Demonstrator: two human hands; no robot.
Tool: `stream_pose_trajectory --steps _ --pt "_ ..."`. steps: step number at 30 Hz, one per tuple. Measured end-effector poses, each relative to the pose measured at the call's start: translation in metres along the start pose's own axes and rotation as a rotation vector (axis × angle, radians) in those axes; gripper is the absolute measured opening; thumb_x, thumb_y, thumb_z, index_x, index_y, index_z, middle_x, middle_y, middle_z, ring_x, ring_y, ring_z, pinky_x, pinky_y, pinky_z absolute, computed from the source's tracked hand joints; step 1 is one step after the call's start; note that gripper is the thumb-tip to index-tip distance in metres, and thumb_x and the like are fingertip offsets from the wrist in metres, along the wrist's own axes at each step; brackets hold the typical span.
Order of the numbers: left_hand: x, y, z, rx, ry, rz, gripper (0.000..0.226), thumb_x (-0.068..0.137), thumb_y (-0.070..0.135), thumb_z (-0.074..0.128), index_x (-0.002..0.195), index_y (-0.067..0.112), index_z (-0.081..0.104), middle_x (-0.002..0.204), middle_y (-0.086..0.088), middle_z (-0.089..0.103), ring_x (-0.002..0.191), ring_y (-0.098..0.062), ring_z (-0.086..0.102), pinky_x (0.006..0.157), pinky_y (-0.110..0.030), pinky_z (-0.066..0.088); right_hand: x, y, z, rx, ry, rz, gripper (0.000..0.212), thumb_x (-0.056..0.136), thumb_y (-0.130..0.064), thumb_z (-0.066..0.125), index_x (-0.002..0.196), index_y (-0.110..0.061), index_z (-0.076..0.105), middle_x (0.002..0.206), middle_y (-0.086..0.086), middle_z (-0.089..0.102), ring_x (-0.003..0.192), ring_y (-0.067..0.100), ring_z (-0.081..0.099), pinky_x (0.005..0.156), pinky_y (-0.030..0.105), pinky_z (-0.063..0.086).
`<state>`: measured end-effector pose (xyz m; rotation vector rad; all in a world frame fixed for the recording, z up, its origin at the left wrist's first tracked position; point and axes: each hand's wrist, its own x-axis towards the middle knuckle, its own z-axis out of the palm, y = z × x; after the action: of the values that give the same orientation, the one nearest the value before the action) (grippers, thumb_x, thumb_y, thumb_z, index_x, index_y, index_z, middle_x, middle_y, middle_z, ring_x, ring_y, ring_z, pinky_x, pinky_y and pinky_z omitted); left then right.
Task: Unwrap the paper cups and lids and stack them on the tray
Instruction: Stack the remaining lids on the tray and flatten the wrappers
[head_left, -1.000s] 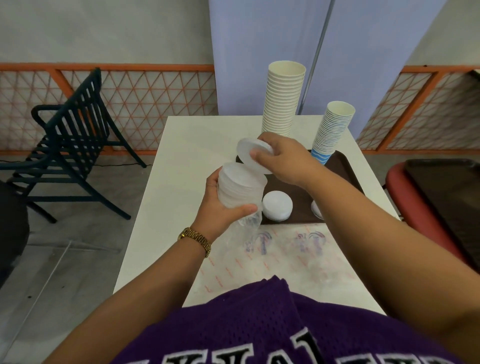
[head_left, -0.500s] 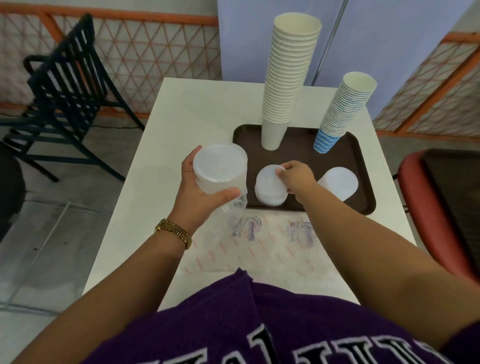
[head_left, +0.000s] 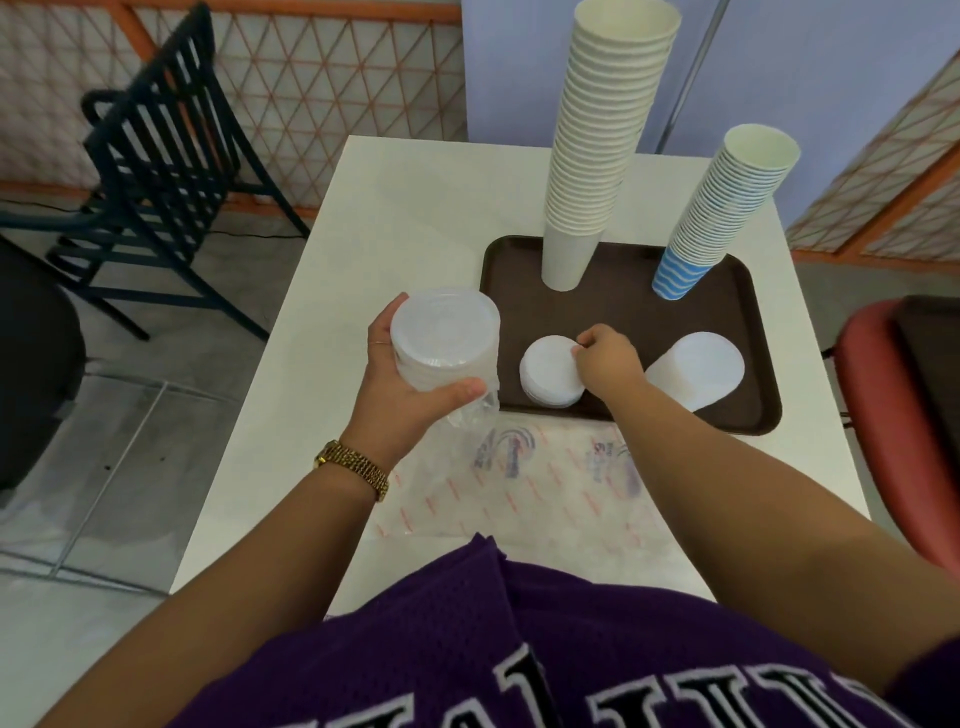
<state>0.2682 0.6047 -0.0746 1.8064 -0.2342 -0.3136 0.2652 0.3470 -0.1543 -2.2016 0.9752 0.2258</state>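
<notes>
Your left hand (head_left: 410, 395) curls its fingers round a translucent plastic lid stack (head_left: 445, 340), crinkled wrapper hanging below, above the table (head_left: 405, 208) | your right hand (head_left: 608, 361) pinches the top round lid of the short pile (head_left: 549, 371) | brown tray (head_left: 748, 322) holds this pile, another lid pile (head_left: 696, 369), two tall paper cup stacks (head_left: 597, 145).

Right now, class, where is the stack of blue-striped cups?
In the head view, the blue-striped cup stack stands on the brown tray at its far right corner, right of the taller plain cream cup stack.
</notes>
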Motion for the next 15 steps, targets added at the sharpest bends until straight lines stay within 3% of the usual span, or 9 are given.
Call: stream_pose_trajectory --steps 5,9,12,15 --pt "0.002 -0.003 -0.001 0.021 -0.010 -0.004 0.102 0.068 0.013 0.086 0.139 0.041 0.018 0.134 0.011 0.033 0.123 -0.008 0.039 0.098 -0.024 0.043 -0.011 -0.008 0.001 -0.135 0.052 -0.147 0.045 0.097 -0.035 0.056 0.140 -0.023 0.048 0.143 0.010 0.039 0.131 0.030 0.039 0.101 0.043 0.042" --pt "0.005 -0.005 -0.002 0.024 -0.012 0.002 0.102 0.067 0.013 0.087 0.139 0.041 0.018 0.137 0.009 0.033 0.124 -0.009 0.039 0.093 -0.015 0.043 -0.026 -0.023 -0.001 -0.116 0.034 -0.286 0.056 0.091 -0.041 0.064 0.142 -0.027 0.047 0.144 0.007 0.039 0.133 0.028 0.036 0.105 0.044 0.040" --pt "0.006 -0.006 -0.003 0.023 -0.015 0.014 0.103 0.065 0.015 0.088 0.138 0.042 0.020 0.138 0.009 0.035 0.124 -0.008 0.040 0.094 -0.016 0.043 -0.044 -0.047 -0.017 0.101 0.085 -0.349 0.047 0.093 -0.037 0.062 0.138 -0.024 0.052 0.140 0.004 0.046 0.127 0.021 0.047 0.100 0.032 0.041" --pt "0.008 -0.006 -0.003 0.034 -0.023 0.018 0.106 0.061 0.018 0.091 0.139 0.040 0.023 0.140 0.009 0.036 0.126 -0.009 0.041 0.101 -0.025 0.042 -0.073 -0.081 -0.041 0.240 0.010 -0.495 0.041 0.094 -0.035 0.062 0.133 -0.024 0.058 0.131 -0.008 0.052 0.124 0.008 0.049 0.094 0.021 0.035"
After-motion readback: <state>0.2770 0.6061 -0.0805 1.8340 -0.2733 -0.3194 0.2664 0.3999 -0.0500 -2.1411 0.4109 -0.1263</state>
